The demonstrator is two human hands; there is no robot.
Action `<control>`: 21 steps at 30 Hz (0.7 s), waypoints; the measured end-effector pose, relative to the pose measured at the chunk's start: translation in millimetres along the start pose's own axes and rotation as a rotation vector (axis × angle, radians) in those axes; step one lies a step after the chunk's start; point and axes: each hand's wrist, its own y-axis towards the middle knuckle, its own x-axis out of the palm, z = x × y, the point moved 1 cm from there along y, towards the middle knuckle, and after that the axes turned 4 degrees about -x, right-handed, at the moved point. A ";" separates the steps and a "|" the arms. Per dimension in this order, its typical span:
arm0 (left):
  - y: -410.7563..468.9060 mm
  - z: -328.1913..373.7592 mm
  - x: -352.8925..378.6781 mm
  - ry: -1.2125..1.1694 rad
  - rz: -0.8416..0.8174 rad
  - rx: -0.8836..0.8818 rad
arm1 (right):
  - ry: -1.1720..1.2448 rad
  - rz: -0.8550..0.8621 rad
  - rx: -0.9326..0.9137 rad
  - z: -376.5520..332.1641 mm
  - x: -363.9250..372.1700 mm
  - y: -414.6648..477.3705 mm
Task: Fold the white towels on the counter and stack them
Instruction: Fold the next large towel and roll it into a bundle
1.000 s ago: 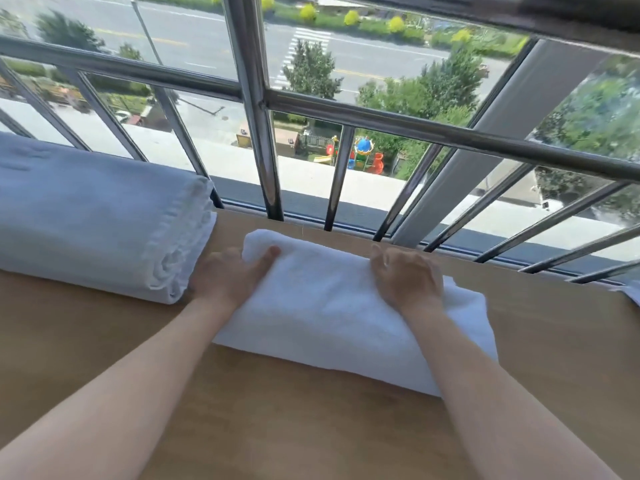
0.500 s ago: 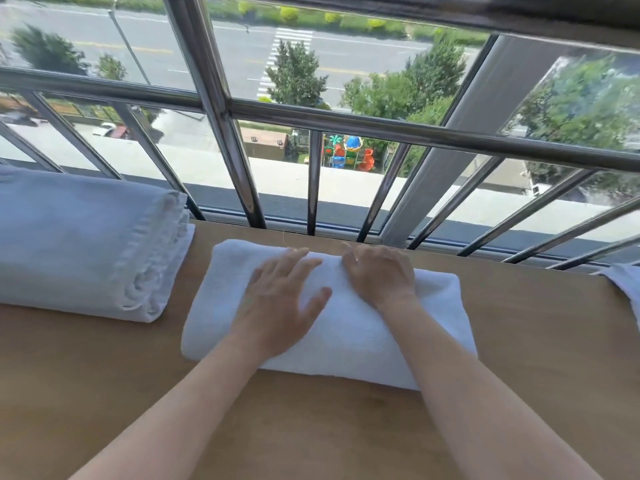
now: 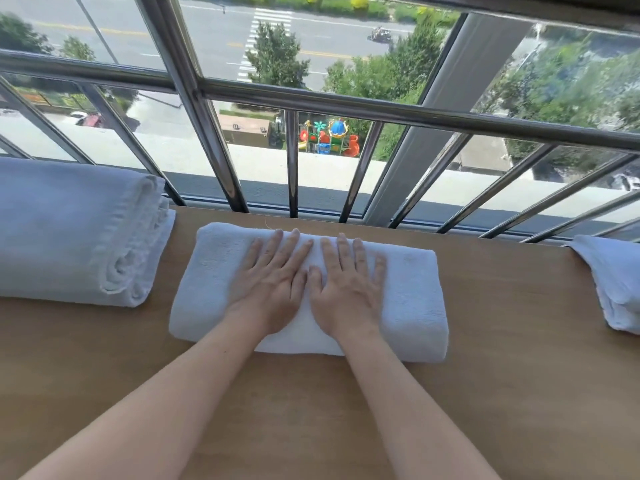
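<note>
Centre of frame, on the wooden counter (image 3: 311, 417): one folded white towel (image 3: 412, 296), a thick oblong lying with its long side across the frame and its far edge near the window. Both hands lie on top of it, side by side at its middle. Left hand (image 3: 273, 289) flat, palm down, fingers straight and slightly spread, pointing toward the window; it grips nothing. Right hand (image 3: 348, 289) the same: flat, palm down, fingers straight, gripping nothing. The thumbs lie close together between the two hands; cannot tell whether they touch. Bare forearms run from the lower edge of the frame up to the towel. The towel's left and right ends show clear of the hands, and its near edge is rounded. Left of frame: a larger white towel bundle (image 3: 69, 233) on the counter, apart from the centre towel, with folded layers showing at its right end; cannot tell how many towels it holds. Right edge of frame: part of another white towel (image 3: 613, 282), cut off by the frame, well apart from the centre one. Behind the counter, across the upper half: a metal window railing (image 3: 346, 109) with upright and slanted bars. Through the glass, far below: a coloured playground (image 3: 325, 136), trees, and a road with a crosswalk.
</note>
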 end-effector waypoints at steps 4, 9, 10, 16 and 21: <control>-4.6 -26.2 -2.2 0.014 0.042 -0.106 | -0.034 0.007 0.066 43.6 -7.7 -13.5; -11.7 -35.9 -2.5 0.094 0.072 -0.211 | -0.057 -0.055 0.205 83.1 -18.1 -27.3; -11.1 -33.3 -1.8 0.103 0.078 -0.222 | -0.094 -0.053 0.217 79.1 -18.5 -25.3; -9.5 -39.1 -1.6 0.078 0.078 -0.150 | -0.013 -0.045 -0.035 33.1 -3.5 -29.7; -19.7 -68.2 -4.9 -0.055 0.042 -0.346 | -0.021 -0.040 0.142 68.4 -3.4 -28.2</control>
